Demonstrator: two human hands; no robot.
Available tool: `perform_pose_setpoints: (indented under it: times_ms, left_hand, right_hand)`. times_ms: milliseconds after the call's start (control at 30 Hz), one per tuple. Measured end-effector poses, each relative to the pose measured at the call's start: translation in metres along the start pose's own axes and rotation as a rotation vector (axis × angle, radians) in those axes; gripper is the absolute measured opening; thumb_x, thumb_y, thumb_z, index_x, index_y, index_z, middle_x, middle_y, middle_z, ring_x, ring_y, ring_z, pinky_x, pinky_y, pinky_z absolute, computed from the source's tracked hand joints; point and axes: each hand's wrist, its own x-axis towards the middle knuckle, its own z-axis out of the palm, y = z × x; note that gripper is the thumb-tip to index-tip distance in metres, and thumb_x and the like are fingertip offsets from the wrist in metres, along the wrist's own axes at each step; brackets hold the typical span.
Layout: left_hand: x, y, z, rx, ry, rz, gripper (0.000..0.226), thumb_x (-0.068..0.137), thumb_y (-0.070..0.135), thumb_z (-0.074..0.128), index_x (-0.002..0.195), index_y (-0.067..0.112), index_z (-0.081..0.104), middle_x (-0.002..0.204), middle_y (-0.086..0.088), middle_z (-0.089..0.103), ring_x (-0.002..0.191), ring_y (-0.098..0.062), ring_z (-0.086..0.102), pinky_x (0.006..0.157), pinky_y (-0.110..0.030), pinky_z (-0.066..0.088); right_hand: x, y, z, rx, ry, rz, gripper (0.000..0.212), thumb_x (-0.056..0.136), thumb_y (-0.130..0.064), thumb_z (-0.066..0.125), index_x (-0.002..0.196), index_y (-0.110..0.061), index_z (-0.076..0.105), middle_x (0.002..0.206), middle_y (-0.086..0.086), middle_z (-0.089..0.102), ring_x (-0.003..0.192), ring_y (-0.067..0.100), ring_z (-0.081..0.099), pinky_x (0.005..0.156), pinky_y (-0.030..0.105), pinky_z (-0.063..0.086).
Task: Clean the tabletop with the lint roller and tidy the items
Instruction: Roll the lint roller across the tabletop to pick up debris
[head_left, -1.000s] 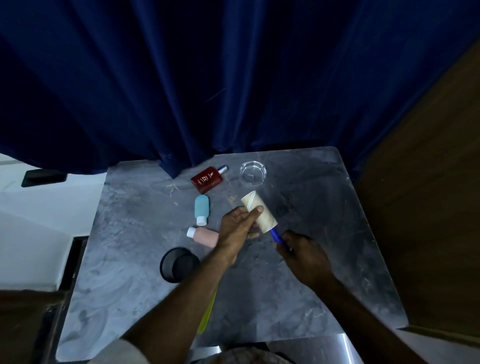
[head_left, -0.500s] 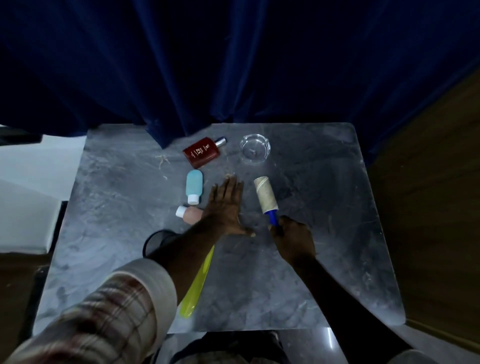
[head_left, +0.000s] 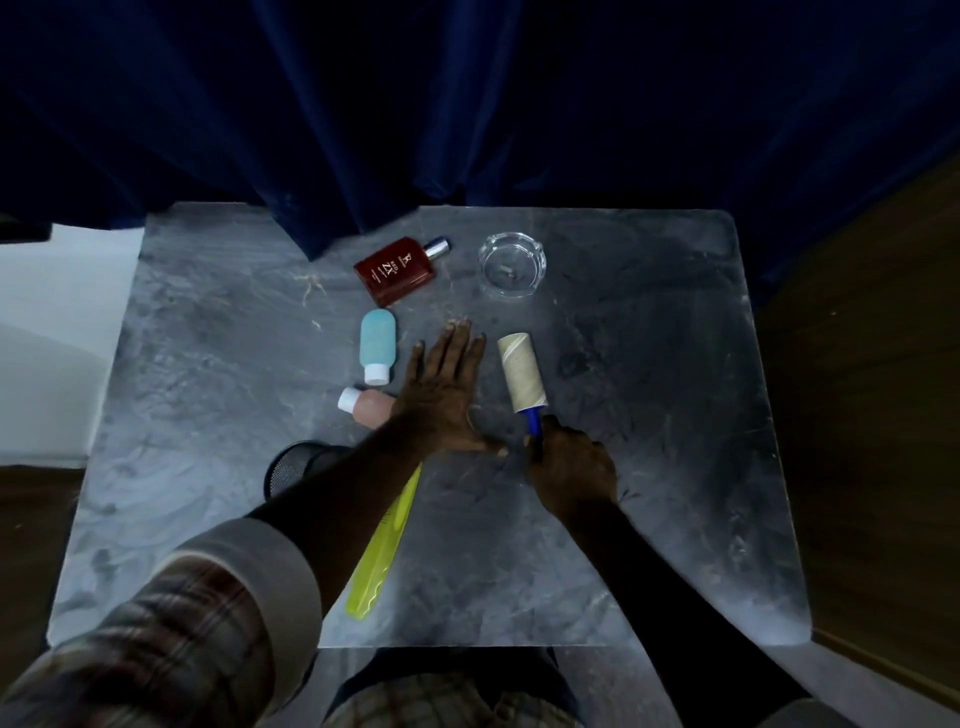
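Nearest: a yellow strip-like item lies partly under the left forearm, a black mesh cup beside it. Right hand is closed around the blue handle of the lint roller, whose pale roll rests on the tabletop at centre. Left hand lies flat, fingers extended and together, holding nothing, just left of the roll. Beyond: pink bottle, teal bottle, red perfume bottle, glass ashtray. Step judged: rolling the surface. Next move calls for steady downward pressure and strokes kept clear of the bottles.
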Motion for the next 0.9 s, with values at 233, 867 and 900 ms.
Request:
perform_pose_setpoints:
  times_ms: [233,867,900]
  left_hand:
    - [-0.001,-0.001,0.000,0.005,-0.014,-0.026,0.166,0.051,0.101,0.067,0.172,0.017,-0.008,0.180,-0.011,-0.016,0.168,-0.030,-0.010,0.134,-0.062,0.001]
    - [0.001,0.004,-0.002,0.023,-0.030,-0.037,0.168,0.040,0.110,0.048,0.172,0.021,-0.006,0.181,-0.007,-0.013,0.169,-0.028,-0.009,0.134,-0.061,0.003]
    - [0.002,0.005,-0.001,0.020,-0.031,-0.035,0.169,0.040,0.111,0.048,0.172,0.021,-0.005,0.181,-0.007,-0.012,0.169,-0.028,-0.009,0.134,-0.061,0.003]
  right_hand:
    - [0.016,0.027,0.005,0.213,-0.155,0.152,0.037,0.105,-0.041,0.045,0.127,-0.014,0.060,0.114,0.013,0.074,0.108,0.035,0.071,0.089,0.039,0.053]
    - [0.003,0.113,0.003,0.427,-0.095,0.520,0.036,0.105,-0.039,0.052,0.120,-0.009,0.065,0.114,0.019,0.075,0.104,0.037,0.072,0.086,0.038,0.055]
    - [0.001,0.118,0.004,0.458,-0.096,0.552,0.036,0.105,-0.038,0.053,0.121,-0.009,0.065,0.114,0.019,0.075,0.102,0.036,0.072,0.085,0.036,0.054]
